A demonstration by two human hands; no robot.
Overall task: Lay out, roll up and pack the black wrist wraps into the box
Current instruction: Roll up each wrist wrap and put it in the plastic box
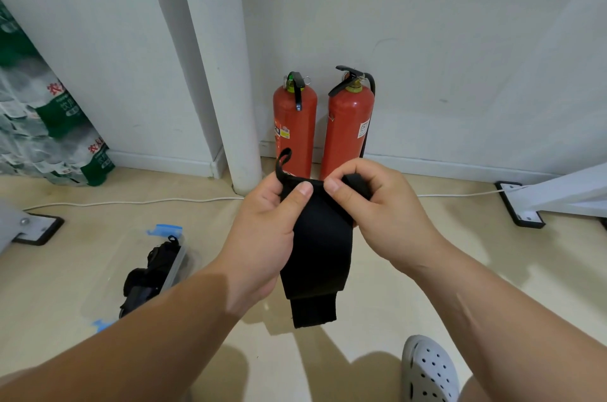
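A black wrist wrap [320, 254] hangs in the air between both hands, its lower end dangling above the floor and its thumb loop sticking up at the top left. My left hand [266, 231] pinches the wrap's top edge, thumb on the front. My right hand [377, 204] grips the top right corner, where the fabric folds over the fingers. On the floor to the lower left lies a clear plastic box [174, 267] with blue clips, holding other black wrist wraps [147, 273].
Two red fire extinguishers [323, 125] stand against the wall behind the hands, beside a white pipe [226, 73]. Packs of bottled water [42, 125] are stacked at left. A white cable [131, 203] runs along the floor. My grey shoe [427, 368] shows at the bottom right.
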